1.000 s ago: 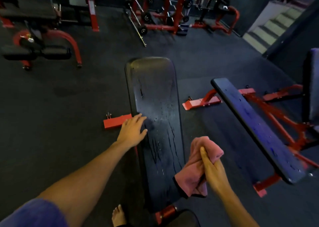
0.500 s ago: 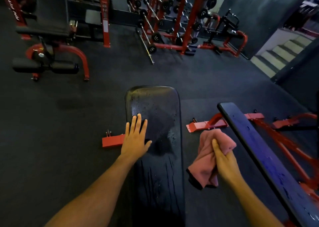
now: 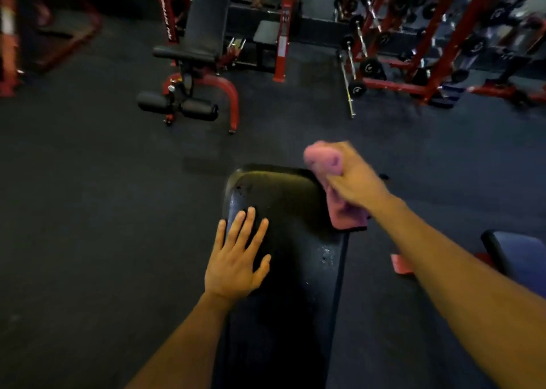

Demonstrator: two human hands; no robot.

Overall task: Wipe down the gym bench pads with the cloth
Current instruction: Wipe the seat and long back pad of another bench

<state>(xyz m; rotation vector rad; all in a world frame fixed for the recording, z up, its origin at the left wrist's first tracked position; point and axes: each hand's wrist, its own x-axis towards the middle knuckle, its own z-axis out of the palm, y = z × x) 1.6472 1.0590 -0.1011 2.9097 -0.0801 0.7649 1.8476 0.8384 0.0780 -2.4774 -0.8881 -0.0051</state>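
A long black bench pad [image 3: 295, 285] runs away from me down the middle of the view, with wet specks on its surface. My left hand [image 3: 237, 258] lies flat on the pad's left side, fingers straight and spread. My right hand [image 3: 351, 176] grips a bunched pink cloth [image 3: 323, 158] at the pad's far right corner; a fold of the cloth hangs below the fist over the pad's right edge. The hand and cloth are motion-blurred, so I cannot tell whether the cloth touches the pad.
A second dark blue bench pad [image 3: 520, 255] sits at the right edge, with a red frame foot [image 3: 401, 264] beside it. Ahead stand a red-framed leg machine [image 3: 189, 93] and red racks with barbells and weights [image 3: 413, 49]. Dark rubber floor surrounds the bench.
My right hand has carried the cloth from beside the bench forward to the pad's far right corner. The left hand stays flat on the pad. My view has shifted forward.
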